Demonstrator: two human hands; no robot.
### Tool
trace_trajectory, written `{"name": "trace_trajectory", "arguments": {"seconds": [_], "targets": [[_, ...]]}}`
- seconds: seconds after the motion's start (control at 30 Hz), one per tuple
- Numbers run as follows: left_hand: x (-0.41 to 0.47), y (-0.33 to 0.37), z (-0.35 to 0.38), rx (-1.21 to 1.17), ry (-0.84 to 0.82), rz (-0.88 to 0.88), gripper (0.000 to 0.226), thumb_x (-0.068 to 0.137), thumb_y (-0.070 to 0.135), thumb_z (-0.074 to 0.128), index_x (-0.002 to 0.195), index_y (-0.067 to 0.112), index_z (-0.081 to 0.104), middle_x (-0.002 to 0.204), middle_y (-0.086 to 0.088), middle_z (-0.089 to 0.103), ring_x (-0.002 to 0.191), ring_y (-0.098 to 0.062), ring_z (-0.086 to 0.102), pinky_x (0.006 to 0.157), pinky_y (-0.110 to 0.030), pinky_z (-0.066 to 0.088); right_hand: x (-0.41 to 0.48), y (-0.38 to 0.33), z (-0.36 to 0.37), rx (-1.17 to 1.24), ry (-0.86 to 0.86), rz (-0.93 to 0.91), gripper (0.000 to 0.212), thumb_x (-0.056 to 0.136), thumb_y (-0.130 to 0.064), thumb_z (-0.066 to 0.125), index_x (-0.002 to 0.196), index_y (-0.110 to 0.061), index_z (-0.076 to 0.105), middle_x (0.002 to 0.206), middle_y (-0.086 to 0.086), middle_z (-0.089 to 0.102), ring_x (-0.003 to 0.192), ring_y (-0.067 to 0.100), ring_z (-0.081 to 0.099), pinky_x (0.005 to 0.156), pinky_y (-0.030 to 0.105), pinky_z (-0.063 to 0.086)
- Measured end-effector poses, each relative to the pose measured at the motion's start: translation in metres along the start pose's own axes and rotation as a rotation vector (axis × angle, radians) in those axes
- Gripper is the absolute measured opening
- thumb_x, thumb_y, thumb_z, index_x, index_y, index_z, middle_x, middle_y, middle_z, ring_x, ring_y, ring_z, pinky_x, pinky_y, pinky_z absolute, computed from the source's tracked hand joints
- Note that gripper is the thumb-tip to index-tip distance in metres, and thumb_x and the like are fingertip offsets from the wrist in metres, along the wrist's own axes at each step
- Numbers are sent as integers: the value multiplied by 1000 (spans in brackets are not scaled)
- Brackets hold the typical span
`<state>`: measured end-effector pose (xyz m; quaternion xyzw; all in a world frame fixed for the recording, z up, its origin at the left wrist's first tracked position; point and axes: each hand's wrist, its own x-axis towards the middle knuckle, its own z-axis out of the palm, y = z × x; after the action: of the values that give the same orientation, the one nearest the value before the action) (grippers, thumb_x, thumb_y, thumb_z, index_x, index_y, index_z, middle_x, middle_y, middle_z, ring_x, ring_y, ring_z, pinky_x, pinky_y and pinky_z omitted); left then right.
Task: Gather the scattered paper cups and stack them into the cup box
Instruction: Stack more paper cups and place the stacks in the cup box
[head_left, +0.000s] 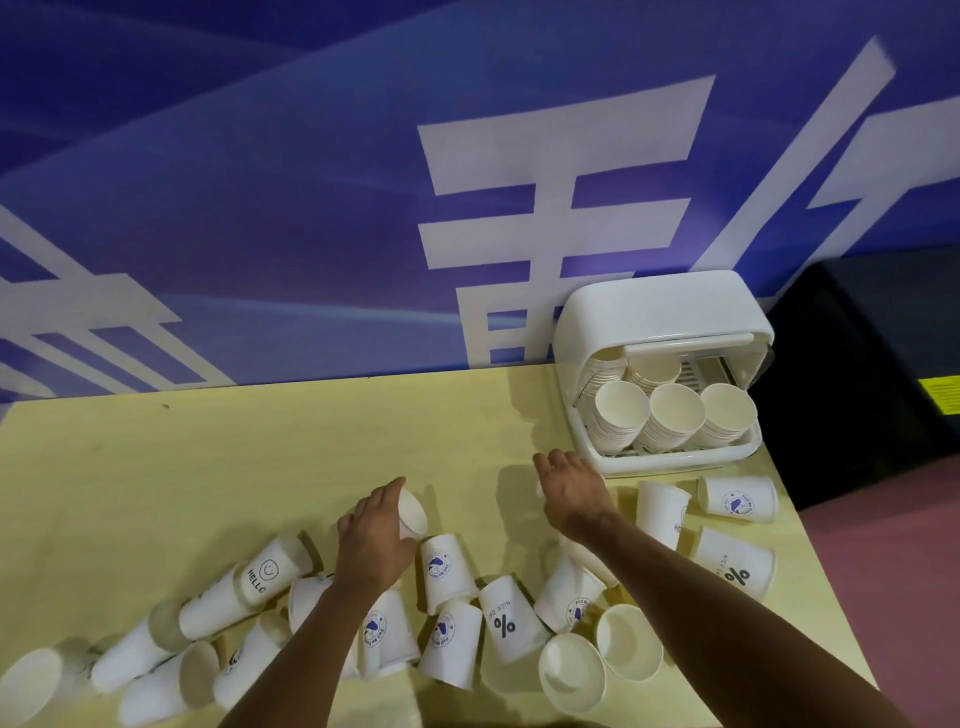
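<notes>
At the far left, paper cups (156, 654) lie on their sides on the yellow surface (208, 467), their long axes slanting from near-left to far-right. My left hand (374, 530) grips a cup (413, 512) that lies sideways, its long axis running left to right and its open mouth pointing right. Nearer me, printed cups (444, 571) stand mouth-down, and two open cups (571, 673) face upward. My right hand (571, 488) is knuckles-up just beside the white cup box (665, 312); I cannot tell whether it holds anything. Inside the box, stacks (675, 415) lean with their mouths toward me.
</notes>
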<state>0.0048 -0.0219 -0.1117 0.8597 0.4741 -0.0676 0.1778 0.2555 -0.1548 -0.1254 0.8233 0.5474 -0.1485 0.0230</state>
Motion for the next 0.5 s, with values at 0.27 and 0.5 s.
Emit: {"name": "trace_trajectory", "arguments": {"seconds": [0.27,0.5], "targets": [[12,54,-12,-215,44,77,82,78,28,70,149,25,28,143,3,45,128,-24,43,105,-40,34,-16,17,-25,341,196,2,65,81,-26,69,139,-11,47,130,11,44,118,31,49,93,40,52],[17,118,-10,-325,14,220,84,77,29,75,148,18,31,147,-1,43,128,-25,45,107,-37,37,-61,57,-45,605,403,135,51,83,-41,71,119,-13,49,111,4,56,96,24,55,75,32,44]]}}
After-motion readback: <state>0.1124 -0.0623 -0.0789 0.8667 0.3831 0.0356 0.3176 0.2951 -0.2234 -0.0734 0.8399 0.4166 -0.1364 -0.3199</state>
